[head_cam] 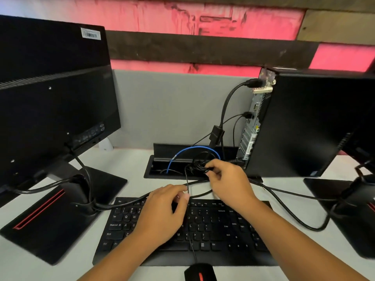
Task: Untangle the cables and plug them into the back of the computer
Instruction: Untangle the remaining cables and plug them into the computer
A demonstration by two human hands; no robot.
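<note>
A knot of thin black cables [195,166] sits in front of the desk's cable tray. My right hand [227,179] pinches a black plug end at the knot. My left hand [162,207] hovers over the keyboard and pinches a thin black cable [188,226] that runs down to the mouse [199,272]. The black computer tower [300,122] stands at the right with its rear panel [252,122] turned towards me. Two black cables are plugged into that panel. A blue cable [180,154] loops up out of the tray.
A black keyboard [213,226] lies under my hands. A monitor [52,102] on a stand is at the left, its back to me, and another monitor stand [345,216] is at the right. Thick black cables [284,205] cross the white desk. A grey partition [172,108] stands behind.
</note>
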